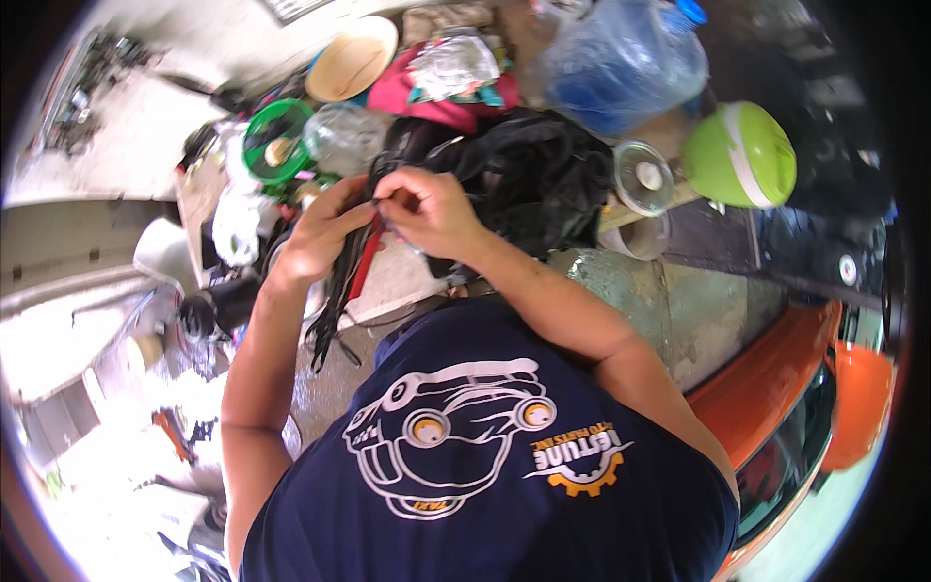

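My left hand [320, 231] and my right hand [432, 209] meet over the table's near edge, fingers pinched together. Between the fingertips is a small dark piece that seems to belong to a black strap [335, 306]. Its loose ends hang below my left hand, past the table edge. A flat red strip [366, 260] lies just under the hands. Right beside my right hand sits a crumpled black fabric bag [538, 165]. What exactly the fingertips grip is too small to make out fully.
Behind the hands are a green basin [254, 145], a clear plastic bag [346, 136], a cream bowl [357, 60] and a pink cloth bundle [393, 89]. To the right stand a big water jug [621, 73], a clear tub [630, 194] and a green cooler [713, 150]. An orange car [766, 369] is at lower right.
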A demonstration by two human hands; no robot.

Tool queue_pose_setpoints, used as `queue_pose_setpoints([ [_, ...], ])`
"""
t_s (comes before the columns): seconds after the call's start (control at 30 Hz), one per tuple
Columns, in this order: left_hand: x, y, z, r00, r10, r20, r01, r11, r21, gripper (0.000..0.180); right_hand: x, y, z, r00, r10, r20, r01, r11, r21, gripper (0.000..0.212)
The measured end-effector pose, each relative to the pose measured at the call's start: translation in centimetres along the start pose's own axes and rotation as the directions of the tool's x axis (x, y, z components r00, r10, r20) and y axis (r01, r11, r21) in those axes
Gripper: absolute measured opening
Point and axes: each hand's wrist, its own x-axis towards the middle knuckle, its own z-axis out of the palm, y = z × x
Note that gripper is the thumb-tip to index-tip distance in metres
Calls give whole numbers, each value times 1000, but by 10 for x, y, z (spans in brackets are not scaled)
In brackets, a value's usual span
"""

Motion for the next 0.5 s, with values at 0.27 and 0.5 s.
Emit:
queue_pose_setpoints([
  [0.27, -50, -7, 10, 967, 41, -250, -68, 993, -100, 48, 16, 1, 28, 980, 59, 192, -58, 998, -9, 9],
  [0.5, -89, -32, 40, 890, 35, -454, -182, 941, -285, 45, 15, -10, 40, 880, 134, 456, -201, 974, 101, 3],
])
